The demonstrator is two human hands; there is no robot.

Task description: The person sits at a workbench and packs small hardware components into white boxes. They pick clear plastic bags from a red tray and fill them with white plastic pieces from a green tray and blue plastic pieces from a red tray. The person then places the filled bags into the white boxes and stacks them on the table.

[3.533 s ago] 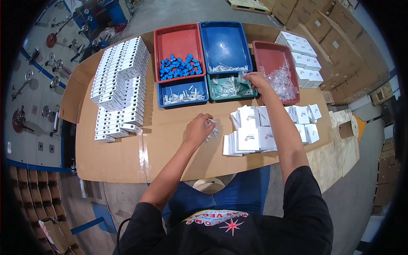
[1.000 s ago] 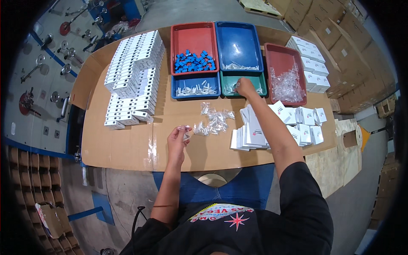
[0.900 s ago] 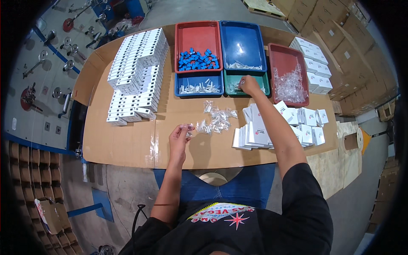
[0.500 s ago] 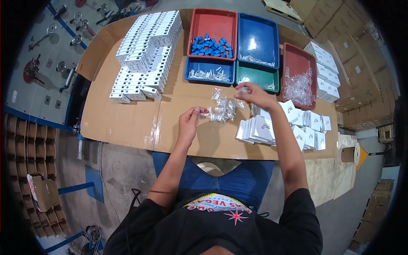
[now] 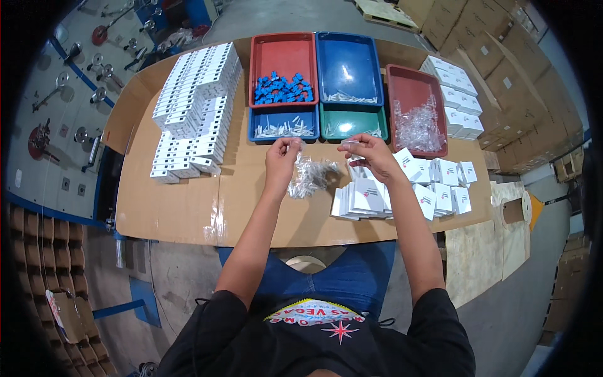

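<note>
**A:** Nearest the person, what lies under the hands?

**B:** A pile of small clear plastic bags (image 5: 312,176) on the cardboard-covered table (image 5: 188,207), just below and between the two hands. Right of it, under the right wrist, sit flat white cards (image 5: 364,200) in loose stacks, with more running out to the right.

**A:** And the hands themselves?

**B:** The left hand (image 5: 281,158) is raised above the pile, its fingers pinched shut on something small and pale at the fingertips; I cannot tell what it is. The right hand (image 5: 369,155) is level with it, fingers curled and pinched on a small clear bag (image 5: 352,146) at its left edge. The two hands are near each other but apart.

**A:** Beyond them?

**B:** Just past the fingertips, a blue tray of white pieces (image 5: 282,124) ahead of the left hand and a green tray (image 5: 353,121) ahead of the right. Farther on, a red tray of blue parts (image 5: 282,66) and a large blue tray (image 5: 348,66). Right of the right hand, a dark red tray of clear bags (image 5: 416,110). Far left of the left hand, rows of white boxes (image 5: 191,107).
</note>
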